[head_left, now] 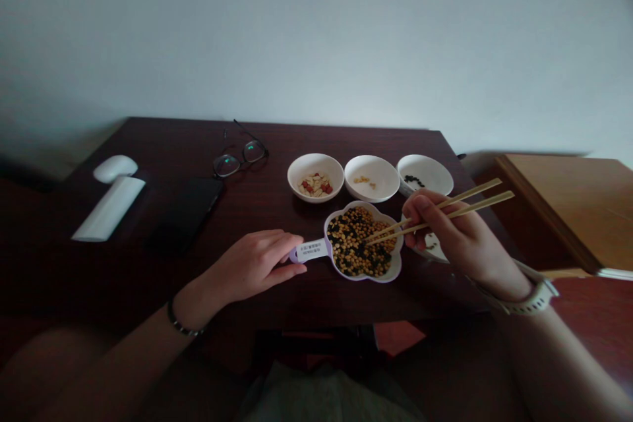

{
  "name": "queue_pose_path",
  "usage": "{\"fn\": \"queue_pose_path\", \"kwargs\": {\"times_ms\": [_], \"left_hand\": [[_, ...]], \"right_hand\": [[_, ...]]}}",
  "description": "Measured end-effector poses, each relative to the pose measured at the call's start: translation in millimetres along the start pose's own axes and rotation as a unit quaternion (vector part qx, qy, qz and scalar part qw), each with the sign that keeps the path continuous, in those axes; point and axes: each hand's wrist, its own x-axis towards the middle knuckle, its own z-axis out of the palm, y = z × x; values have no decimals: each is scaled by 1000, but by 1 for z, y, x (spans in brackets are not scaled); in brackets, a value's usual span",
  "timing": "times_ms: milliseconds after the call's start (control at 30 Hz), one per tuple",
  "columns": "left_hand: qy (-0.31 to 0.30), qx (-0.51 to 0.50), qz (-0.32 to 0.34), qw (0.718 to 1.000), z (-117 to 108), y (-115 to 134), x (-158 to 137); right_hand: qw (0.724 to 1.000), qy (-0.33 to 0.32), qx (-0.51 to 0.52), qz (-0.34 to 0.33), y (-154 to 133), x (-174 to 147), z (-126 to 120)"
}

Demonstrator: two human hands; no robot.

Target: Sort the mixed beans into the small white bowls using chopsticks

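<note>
My left hand (262, 260) grips the handle of a flower-shaped bowl (395, 268), white inside with a lilac rim and a label on the handle. Mixed yellow and black beans (353, 231) fill it. My right hand (452, 231) is closed round a pair of wooden chopsticks (475, 201), whose tips reach into the beans. Whether a bean is between the tips, I cannot tell. Behind stand three white bowls: the left bowl (301, 163) holds pale slices and red pieces, the middle bowl (386, 168) a few yellow beans, the right bowl (440, 171) several black beans.
Partly behind my right hand lies another white dish (438, 250) with small dark bits. Eyeglasses (241, 159), a dark phone-like slab (188, 211), a white rounded object (115, 168) and a white oblong object (109, 210) are on the left of the dark table (277, 297). A wooden cabinet (573, 204) stands right.
</note>
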Motion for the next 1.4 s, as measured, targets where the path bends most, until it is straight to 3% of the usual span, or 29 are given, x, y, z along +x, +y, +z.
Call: {"fn": "queue_pose_path", "kwargs": {"times_ms": [267,533,1400], "left_hand": [[1,13,5,1000,0,2,0],[3,21,4,1000,-1,6,2],[-9,57,3,998,4,8,10]], "right_hand": [[1000,23,17,-4,0,0,-3],[1000,-9,-2,-3,2,-4,-2],[999,-9,-27,-20,5,-6,-7]]}}
